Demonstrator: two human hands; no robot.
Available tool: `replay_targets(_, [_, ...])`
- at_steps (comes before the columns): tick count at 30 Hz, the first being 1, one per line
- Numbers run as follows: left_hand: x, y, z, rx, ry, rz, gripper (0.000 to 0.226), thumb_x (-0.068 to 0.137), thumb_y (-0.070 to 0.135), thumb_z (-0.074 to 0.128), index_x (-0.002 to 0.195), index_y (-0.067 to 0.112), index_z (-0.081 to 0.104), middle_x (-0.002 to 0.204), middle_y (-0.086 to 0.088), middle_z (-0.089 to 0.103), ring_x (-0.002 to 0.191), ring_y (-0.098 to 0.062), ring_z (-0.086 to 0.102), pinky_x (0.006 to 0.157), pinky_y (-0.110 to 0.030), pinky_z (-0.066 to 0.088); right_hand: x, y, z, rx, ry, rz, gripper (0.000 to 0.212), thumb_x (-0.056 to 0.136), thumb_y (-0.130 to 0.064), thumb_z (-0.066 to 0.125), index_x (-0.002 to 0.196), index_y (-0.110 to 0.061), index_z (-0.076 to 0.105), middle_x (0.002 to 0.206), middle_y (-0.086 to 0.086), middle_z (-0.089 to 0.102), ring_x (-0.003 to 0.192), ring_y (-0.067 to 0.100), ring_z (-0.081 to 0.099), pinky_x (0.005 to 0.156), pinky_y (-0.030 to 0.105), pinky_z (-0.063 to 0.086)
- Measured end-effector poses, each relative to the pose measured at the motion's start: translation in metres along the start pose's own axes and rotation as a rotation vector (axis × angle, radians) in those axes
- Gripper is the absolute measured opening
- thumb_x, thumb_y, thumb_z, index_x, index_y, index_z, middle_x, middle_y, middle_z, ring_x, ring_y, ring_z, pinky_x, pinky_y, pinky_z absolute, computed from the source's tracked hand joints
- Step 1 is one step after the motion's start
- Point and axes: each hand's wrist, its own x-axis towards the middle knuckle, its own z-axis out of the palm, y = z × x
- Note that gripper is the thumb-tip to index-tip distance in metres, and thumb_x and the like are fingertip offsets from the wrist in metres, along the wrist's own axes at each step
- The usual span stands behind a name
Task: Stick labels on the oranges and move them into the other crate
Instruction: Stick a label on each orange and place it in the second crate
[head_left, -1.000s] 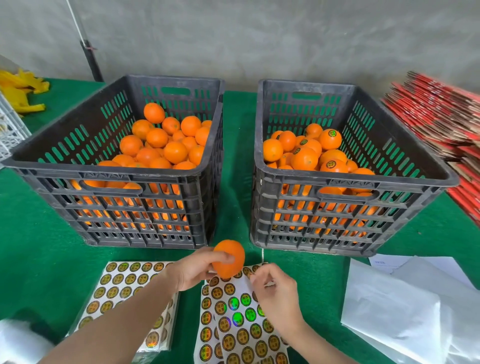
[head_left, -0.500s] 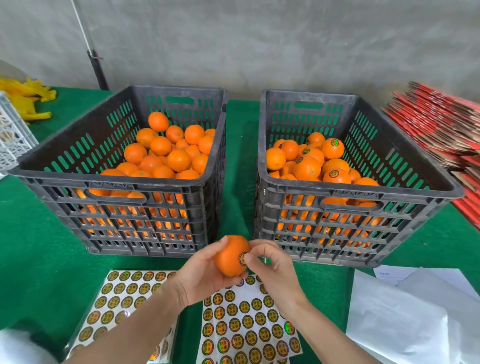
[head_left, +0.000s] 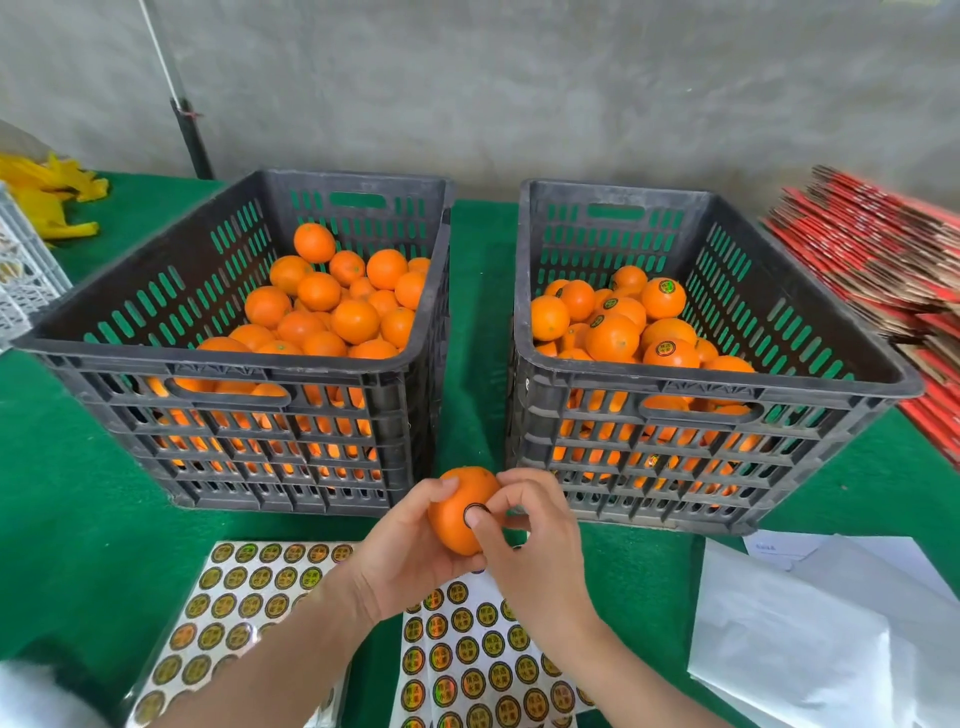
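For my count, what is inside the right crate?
The right crate holds piled oranges, several top ones labelled. Lower oranges show partly through the front wall; the floor is covered.

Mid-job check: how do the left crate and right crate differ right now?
The left crate holds bare oranges; several in the right crate carry round labels. The left crate's pile banks against its right wall, the right crate's against its left wall. Both are black slotted crates on green cloth.
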Motion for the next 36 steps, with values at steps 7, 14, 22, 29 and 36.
replay_targets(7, [-0.013, 0.012, 0.015, 0.136, -0.012, 0.042, 0.106, 0.033, 0.044, 0.093, 0.126, 0.013, 0.051, 0.1, -0.018, 0.07, 0.08, -0.029, 0.068, 0.06, -0.037, 0.056, -0.003, -0.012, -0.023, 0.109, -0.023, 0.115, 0.045, 0.064, -0.044, 0.071, 0.099, -0.047, 0.043, 0.1, -0.023, 0.054, 0.092, -0.006, 0.053, 0.078, 0.022, 0.049])
replay_targets(14, [-0.001, 0.072, 0.096, 0.421, -0.182, 0.35, 0.062, 0.077, 0.048, 0.064, 0.124, 0.009, 0.052, 0.11, -0.017, 0.063, 0.091, -0.024, 0.068, 0.065, -0.03, 0.056, 0.042, -0.061, -0.074, -0.027, 0.037, -0.391, 0.07, 0.069, -0.029, 0.075, 0.127, -0.032, 0.035, 0.13, -0.01, 0.04, 0.123, 0.003, 0.04, 0.1, 0.022, 0.038])
replay_targets(22, [0.081, 0.117, 0.14, 1.383, 0.288, 0.844, 0.031, 0.096, 0.005, 0.038, 0.125, 0.006, 0.05, 0.1, -0.007, 0.061, 0.092, -0.027, 0.059, 0.083, -0.035, 0.049, 0.177, -0.057, -0.141, -0.309, 0.099, -0.114, 0.068, 0.06, -0.016, 0.082, 0.119, -0.013, 0.048, 0.116, 0.006, 0.045, 0.105, 0.014, 0.043, 0.082, 0.016, 0.034])
replay_targets(29, [0.102, 0.112, 0.128, 1.637, 0.288, 0.796, 0.035, 0.09, -0.007, 0.047, 0.12, 0.009, 0.056, 0.1, -0.001, 0.055, 0.083, -0.014, 0.048, 0.077, -0.02, 0.042, 0.232, -0.008, -0.113, -0.962, -0.949, 0.204, 0.051, 0.081, -0.02, 0.07, 0.125, -0.008, 0.047, 0.115, 0.004, 0.052, 0.094, 0.022, 0.054, 0.073, 0.035, 0.051])
replay_targets(36, [0.1, 0.109, 0.128, 1.604, 0.303, 0.833, 0.027, 0.09, -0.001, 0.054, 0.113, 0.011, 0.061, 0.093, 0.002, 0.057, 0.063, -0.002, 0.043, 0.067, -0.015, 0.036, 0.234, 0.001, -0.096, -1.073, -1.154, 0.125, 0.063, 0.086, -0.025, 0.068, 0.139, -0.015, 0.035, 0.142, 0.006, 0.039, 0.13, 0.025, 0.039, 0.102, 0.036, 0.039])
